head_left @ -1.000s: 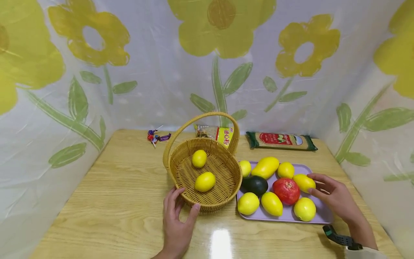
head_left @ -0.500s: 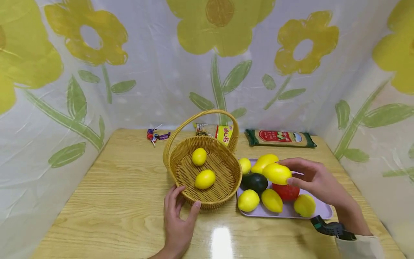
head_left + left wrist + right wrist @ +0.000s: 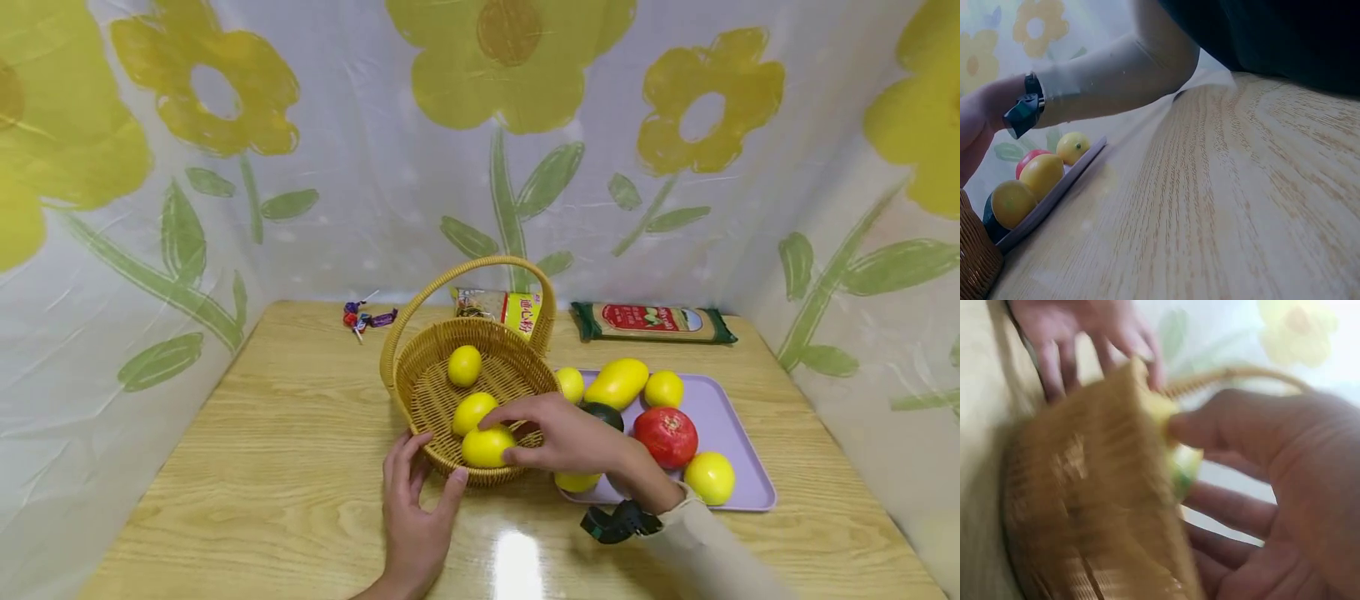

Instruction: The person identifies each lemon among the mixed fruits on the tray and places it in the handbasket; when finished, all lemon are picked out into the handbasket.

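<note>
My right hand (image 3: 573, 433) pinches a yellow lemon (image 3: 486, 448) between thumb and fingers, low inside the near right part of a round wicker basket (image 3: 427, 358). Two more lemons lie in the basket, one at the back (image 3: 465, 367) and one (image 3: 472, 412) beside the held one. Against the basket's near left wall and rim rests my left hand (image 3: 416, 521), thumb and fingers spread along it. In the right wrist view, blurred, the basket wall (image 3: 1085, 487) covers much of the held lemon (image 3: 1163, 415).
Right of the basket, a lilac tray (image 3: 738, 450) carries a pomegranate (image 3: 666, 437), a mango (image 3: 617, 383), a dark green avocado (image 3: 606, 412) and several lemons; my right arm hides part of it. Lollipops and candies (image 3: 363, 319), a pasta bag (image 3: 521, 314) and a green-ended packet (image 3: 652, 323) lie behind.
My right hand has lifted a lemon from the tray's right side and carried it left across the tray into the basket. The left hand has stayed at the basket's rim.
</note>
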Demonstrator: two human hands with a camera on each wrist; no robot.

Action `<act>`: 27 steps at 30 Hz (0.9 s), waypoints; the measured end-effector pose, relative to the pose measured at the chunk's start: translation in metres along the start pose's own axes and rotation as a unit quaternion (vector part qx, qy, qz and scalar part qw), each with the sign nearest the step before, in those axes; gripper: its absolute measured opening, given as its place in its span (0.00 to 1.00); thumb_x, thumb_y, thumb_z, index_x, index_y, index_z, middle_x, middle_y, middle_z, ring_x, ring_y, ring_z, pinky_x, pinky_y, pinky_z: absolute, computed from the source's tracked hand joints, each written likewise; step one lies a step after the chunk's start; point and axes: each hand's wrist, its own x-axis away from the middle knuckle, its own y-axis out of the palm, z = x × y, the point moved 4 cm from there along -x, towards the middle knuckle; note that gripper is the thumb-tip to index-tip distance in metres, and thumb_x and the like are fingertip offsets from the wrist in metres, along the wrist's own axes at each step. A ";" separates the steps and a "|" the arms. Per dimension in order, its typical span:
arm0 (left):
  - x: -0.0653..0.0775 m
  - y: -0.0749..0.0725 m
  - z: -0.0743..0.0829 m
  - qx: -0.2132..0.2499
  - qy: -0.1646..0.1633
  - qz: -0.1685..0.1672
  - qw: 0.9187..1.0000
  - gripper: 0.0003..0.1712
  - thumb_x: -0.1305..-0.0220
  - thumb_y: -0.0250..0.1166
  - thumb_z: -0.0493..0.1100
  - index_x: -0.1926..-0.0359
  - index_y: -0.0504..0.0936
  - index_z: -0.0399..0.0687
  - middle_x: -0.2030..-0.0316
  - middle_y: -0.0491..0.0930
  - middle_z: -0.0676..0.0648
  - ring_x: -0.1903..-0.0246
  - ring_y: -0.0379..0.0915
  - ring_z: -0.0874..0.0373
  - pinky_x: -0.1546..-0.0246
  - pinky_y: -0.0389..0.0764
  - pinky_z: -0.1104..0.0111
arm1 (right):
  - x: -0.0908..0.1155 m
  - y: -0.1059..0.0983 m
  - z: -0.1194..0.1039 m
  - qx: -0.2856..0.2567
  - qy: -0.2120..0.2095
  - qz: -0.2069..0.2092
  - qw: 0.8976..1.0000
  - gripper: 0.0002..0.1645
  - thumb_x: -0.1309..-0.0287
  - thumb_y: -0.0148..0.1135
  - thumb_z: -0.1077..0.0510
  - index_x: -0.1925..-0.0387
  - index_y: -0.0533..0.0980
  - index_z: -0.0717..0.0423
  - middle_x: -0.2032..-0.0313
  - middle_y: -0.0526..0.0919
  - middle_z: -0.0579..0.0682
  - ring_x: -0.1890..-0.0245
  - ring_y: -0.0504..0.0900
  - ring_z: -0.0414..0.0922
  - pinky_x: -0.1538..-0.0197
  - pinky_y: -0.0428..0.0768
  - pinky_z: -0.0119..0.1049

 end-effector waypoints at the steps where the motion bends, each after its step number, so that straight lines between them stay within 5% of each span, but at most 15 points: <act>1: 0.000 0.000 0.000 0.000 0.001 0.001 1.000 0.36 0.29 0.75 0.35 0.26 0.71 0.45 0.20 0.55 0.32 0.22 0.60 0.38 0.22 0.66 0.79 | -0.004 0.004 -0.003 -0.001 -0.006 -0.005 1.000 0.27 0.27 0.73 0.56 0.30 0.81 0.49 0.33 0.86 0.46 0.41 0.88 0.43 0.38 0.91 0.44; 7: 0.001 0.001 0.000 0.003 0.005 0.003 1.000 0.35 0.28 0.74 0.35 0.26 0.71 0.41 0.20 0.55 0.32 0.21 0.57 0.36 0.24 0.65 0.82 | 0.006 -0.010 -0.004 -0.032 -0.026 0.020 0.999 0.27 0.27 0.73 0.55 0.29 0.81 0.51 0.33 0.86 0.47 0.38 0.88 0.51 0.34 0.89 0.50; 13: 0.002 0.001 -0.001 -0.002 0.005 0.001 1.000 0.36 0.29 0.74 0.35 0.26 0.70 0.37 0.21 0.55 0.31 0.21 0.57 0.35 0.23 0.65 0.81 | 0.062 -0.071 0.027 -0.093 0.028 0.119 0.988 0.25 0.26 0.70 0.63 0.30 0.81 0.53 0.34 0.86 0.53 0.37 0.87 0.49 0.34 0.89 0.41; 20: 0.001 -0.001 -0.003 -0.005 0.001 0.002 1.000 0.36 0.29 0.75 0.36 0.26 0.70 0.39 0.20 0.55 0.32 0.21 0.58 0.36 0.22 0.65 0.79 | 0.125 -0.123 0.084 -0.066 0.101 0.224 0.967 0.23 0.25 0.68 0.64 0.32 0.81 0.58 0.37 0.87 0.59 0.41 0.89 0.40 0.42 0.89 0.29; 25: 0.001 -0.001 -0.003 0.000 0.000 0.002 1.000 0.36 0.29 0.75 0.35 0.25 0.70 0.39 0.20 0.54 0.32 0.21 0.58 0.36 0.22 0.65 0.79 | 0.142 -0.130 0.112 -0.030 0.178 0.218 0.959 0.24 0.24 0.68 0.59 0.31 0.81 0.58 0.34 0.85 0.62 0.38 0.87 0.47 0.40 0.84 0.22; 27: 0.001 0.000 -0.002 0.000 -0.001 0.001 1.000 0.36 0.29 0.74 0.35 0.25 0.70 0.38 0.20 0.54 0.32 0.21 0.58 0.36 0.22 0.65 0.79 | 0.147 -0.130 0.118 -0.004 0.197 0.196 0.960 0.25 0.25 0.69 0.60 0.30 0.80 0.58 0.33 0.84 0.63 0.34 0.85 0.55 0.34 0.85 0.31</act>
